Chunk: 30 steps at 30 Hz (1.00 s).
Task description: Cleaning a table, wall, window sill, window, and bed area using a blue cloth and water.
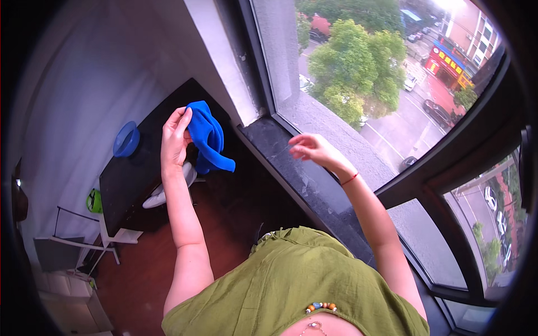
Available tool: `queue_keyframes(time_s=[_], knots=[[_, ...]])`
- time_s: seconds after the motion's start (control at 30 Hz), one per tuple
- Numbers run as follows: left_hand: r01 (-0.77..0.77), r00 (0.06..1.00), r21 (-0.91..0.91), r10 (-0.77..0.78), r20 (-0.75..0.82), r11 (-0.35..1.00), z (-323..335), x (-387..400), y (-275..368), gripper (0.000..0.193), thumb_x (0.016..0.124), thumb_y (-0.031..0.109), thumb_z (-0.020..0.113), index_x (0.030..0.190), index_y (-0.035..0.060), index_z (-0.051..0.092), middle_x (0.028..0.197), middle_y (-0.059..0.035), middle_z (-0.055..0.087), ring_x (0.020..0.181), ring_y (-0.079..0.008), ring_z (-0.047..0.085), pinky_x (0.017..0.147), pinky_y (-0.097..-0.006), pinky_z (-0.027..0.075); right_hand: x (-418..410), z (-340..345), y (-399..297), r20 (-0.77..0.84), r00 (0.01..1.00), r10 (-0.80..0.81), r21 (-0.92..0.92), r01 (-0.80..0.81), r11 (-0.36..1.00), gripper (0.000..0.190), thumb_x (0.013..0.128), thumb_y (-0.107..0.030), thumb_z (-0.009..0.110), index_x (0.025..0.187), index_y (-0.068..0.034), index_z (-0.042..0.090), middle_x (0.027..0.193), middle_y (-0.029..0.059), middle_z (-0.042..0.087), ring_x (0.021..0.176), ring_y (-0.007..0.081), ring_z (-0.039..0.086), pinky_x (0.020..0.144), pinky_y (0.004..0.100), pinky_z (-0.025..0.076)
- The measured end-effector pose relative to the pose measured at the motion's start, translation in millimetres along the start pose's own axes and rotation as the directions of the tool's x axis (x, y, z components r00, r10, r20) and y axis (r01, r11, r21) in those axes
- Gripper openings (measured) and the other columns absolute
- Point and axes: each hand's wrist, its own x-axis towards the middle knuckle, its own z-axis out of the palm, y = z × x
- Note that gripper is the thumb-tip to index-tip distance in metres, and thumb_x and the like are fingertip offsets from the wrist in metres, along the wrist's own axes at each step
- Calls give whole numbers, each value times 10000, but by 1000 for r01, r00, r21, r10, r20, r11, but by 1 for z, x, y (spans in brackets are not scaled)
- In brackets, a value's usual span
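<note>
A bright blue cloth (208, 136) dangles in loose folds from my left hand (174, 136), pinched between thumb and fingers. Below it are the dark table and a white chair (157, 197), partly hidden by my forearm. My right hand (313, 149) hovers above the dark stone windowsill (294, 168) with its fingers bent and apart, holding nothing. A thin red cord circles that wrist. The window glass (344, 105) is just beyond my right hand.
On the dark table (122, 185) stands a blue plastic basin (126, 139). A green container (94, 200) is by the table's edge, near a white folding rack (84, 243). The black window frame (428, 185) curves along my right side, above reddish flooring (138, 285).
</note>
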Motion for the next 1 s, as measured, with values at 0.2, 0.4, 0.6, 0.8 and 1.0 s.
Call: queue_keyframes(time_s=[0.2, 0.4, 0.6, 0.8, 1.0], knots=[[-27, 999, -102, 31, 37, 994, -19, -21, 23, 178, 982, 217, 665, 1113, 97, 664, 996, -5, 713, 904, -88, 677, 819, -249, 537, 5, 55, 49, 189, 959, 209, 210, -247, 946, 430, 1039, -407, 524, 1299, -81, 630, 1309, 71, 646, 1235, 190, 579, 1010, 371, 460], [3, 998, -198, 9, 63, 980, -6, -38, 24, 186, 978, 199, 666, 1133, 96, 661, 1033, -11, 710, 957, -94, 670, 882, -260, 525, -3, 78, 70, 256, 907, 335, 349, -409, 843, 700, 960, -690, 466, 1207, -66, 665, 1141, 98, 679, 1099, 206, 617, 975, 385, 471], [-2, 1000, -236, 9, 26, 972, 2, -45, 29, 192, 979, 202, 664, 1142, 99, 657, 1034, -13, 712, 956, -98, 675, 878, -262, 528, -23, 50, 31, 84, 977, 195, 271, -211, 939, 360, 942, -392, 706, 1030, -43, 721, 921, 34, 708, 850, 81, 656, 784, 232, 528], [-10, 998, -232, 25, 61, 973, 12, -44, 31, 193, 976, 207, 668, 1133, 95, 659, 1022, -17, 715, 949, -98, 679, 871, -266, 532, -18, 42, 27, -72, 994, 84, 71, -79, 994, 278, 964, -301, 676, 982, -30, 613, 824, 71, 737, 724, 136, 705, 675, 285, 555], [24, 985, -285, 26, 168, 958, 31, -44, 27, 170, 983, 173, 654, 1129, 86, 659, 1021, -27, 723, 932, -99, 691, 855, -258, 545, -10, 71, 50, 123, 965, 232, 312, -259, 914, 305, 1032, -343, 565, 1165, -74, 512, 980, 130, 723, 825, 189, 730, 716, 311, 576]])
